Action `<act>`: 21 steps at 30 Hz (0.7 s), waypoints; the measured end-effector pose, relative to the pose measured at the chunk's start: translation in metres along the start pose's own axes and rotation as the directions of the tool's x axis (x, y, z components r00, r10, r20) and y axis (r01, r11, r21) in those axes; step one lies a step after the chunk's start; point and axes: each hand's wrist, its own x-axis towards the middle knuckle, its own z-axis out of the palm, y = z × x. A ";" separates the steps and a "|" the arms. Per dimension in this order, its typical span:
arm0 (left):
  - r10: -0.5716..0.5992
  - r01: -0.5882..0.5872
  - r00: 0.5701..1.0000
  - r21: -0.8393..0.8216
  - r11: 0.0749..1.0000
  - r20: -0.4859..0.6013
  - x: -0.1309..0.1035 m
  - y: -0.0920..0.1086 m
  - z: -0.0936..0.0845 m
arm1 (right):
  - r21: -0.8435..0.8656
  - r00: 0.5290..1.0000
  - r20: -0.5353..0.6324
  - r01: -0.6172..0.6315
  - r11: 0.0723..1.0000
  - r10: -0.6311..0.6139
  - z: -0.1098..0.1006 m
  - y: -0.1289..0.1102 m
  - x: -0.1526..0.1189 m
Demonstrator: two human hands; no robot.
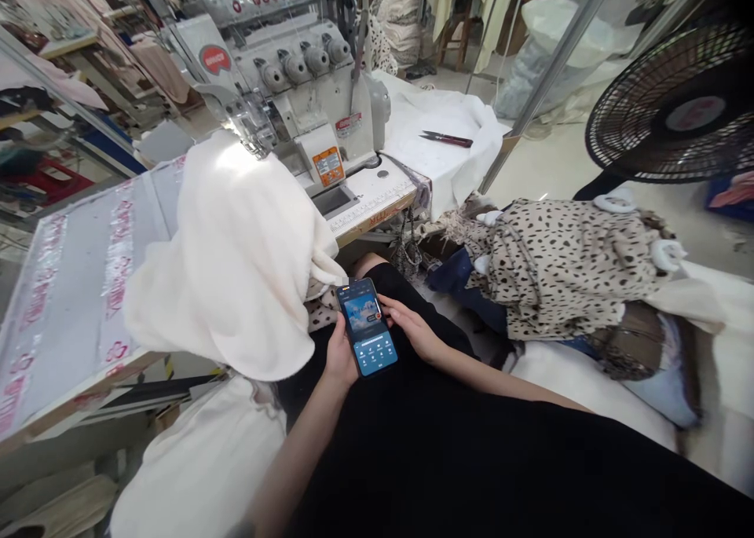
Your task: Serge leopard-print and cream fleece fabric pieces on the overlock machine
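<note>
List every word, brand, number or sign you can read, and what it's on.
None reads with certainty.
Phone: screen text too small.
Sewing machine: red badge, red plate, orange label blurred.
Ruler strip: numbers too small.
Wooden edge: red lettering unclear.
Side table: pink lettering blurred.
Fan: hub mark blurred.

Phone in left hand, right hand alongside

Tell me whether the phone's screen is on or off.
On: the phone in the left hand shows a bright blue picture above rows of small icons.
</note>
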 end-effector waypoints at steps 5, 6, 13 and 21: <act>-0.012 0.012 1.000 -0.004 1.000 0.010 0.002 -0.001 -0.002 | -0.006 1.000 -0.003 0.004 1.000 -0.004 -0.001 0.001 0.000; -0.013 0.013 1.000 -0.006 1.000 0.011 0.002 -0.002 -0.002 | -0.009 1.000 -0.002 0.005 1.000 -0.005 -0.001 0.001 0.000; 0.016 -0.016 1.000 -0.016 1.000 -0.017 0.001 -0.001 -0.005 | -0.014 1.000 0.005 -0.007 1.000 0.008 -0.002 0.002 0.002; -0.006 0.005 1.000 -0.026 1.000 -0.022 0.004 -0.003 -0.004 | 0.015 1.000 -0.010 -0.018 1.000 0.018 -0.003 0.002 0.000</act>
